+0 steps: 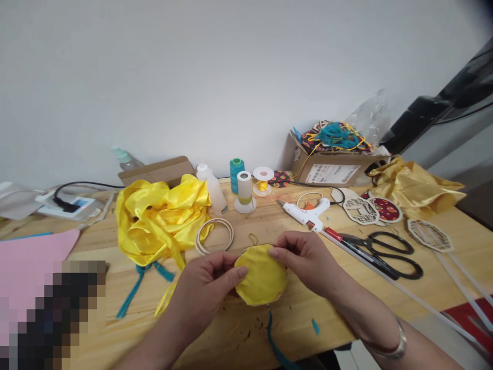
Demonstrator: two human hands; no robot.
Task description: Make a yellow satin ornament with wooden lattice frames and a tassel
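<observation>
A round piece covered in yellow fabric [262,276] is held up over the front of the table, its flat face toward me. My left hand [210,282] pinches its left edge between thumb and fingers. At the upper right edge my right hand [302,259] grips it the same way. A small cord loop [252,238] sticks up from its top, and a teal tassel [272,336] hangs below. The back of the piece is mostly hidden. Beyond my left hand lie thin wooden rings [197,240] beside crumpled yellow satin fabric [162,221].
A white glue gun [306,216] and black scissors [379,249] lie to the right, near wooden lattice frames [360,210]. Thread spools [237,177] and a bottle [217,194] stand at the back. A cardboard box [327,168] holds fabric and cords. Pink sheet [34,262] at left.
</observation>
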